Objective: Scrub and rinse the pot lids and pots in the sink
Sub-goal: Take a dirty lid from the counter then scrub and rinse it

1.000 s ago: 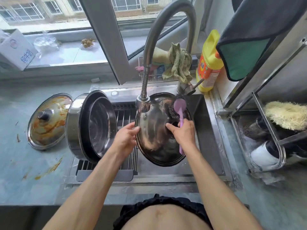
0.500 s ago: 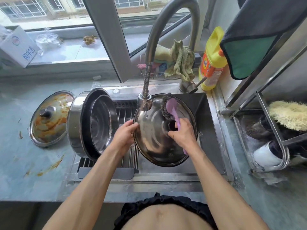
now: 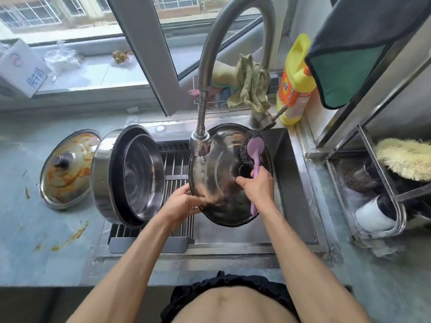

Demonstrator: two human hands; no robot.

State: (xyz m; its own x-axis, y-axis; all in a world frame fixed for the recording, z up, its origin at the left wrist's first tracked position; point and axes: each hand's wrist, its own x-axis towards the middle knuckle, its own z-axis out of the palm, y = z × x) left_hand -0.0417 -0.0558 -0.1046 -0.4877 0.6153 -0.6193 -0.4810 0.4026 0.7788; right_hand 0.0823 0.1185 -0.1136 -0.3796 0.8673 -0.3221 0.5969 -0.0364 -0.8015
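A: Where is the lid being washed?

B: A large steel pot lid (image 3: 217, 183) is tilted over the sink (image 3: 293, 183), its underside facing the camera, its top edge just below the faucet head (image 3: 200, 143); the left hand (image 3: 182, 201) grips its left rim, fingers curled over the edge.

A: And the other of the two hands?

B: The right hand (image 3: 257, 183) is closed around the pink handle of a scrubbing brush (image 3: 255, 148); the dark steel-wool head of the brush presses against the upper right part of the lid, and the handle's end sticks out below the wrist.

A: Is water running?

B: A small drip shows under the faucet head; more than that I cannot tell.

A: What about the pots?

B: A big steel pot (image 3: 105, 176) lies on its side on the drain rack (image 3: 177, 183) over the left of the sink, mouth toward the lid; a smaller pot (image 3: 144, 178) is nested inside it.

A: Anything on the desk?

B: A second lid (image 3: 67, 169), smeared with orange sauce, rests knob up on the desk (image 3: 28, 229) just left of the big pot; orange streaks mark the desk nearer the camera.

A: Behind the sink?

B: A yellow detergent bottle (image 3: 296, 82) stands at the right back corner; a green rag (image 3: 251, 87) hangs over a wire basket beside the faucet base.
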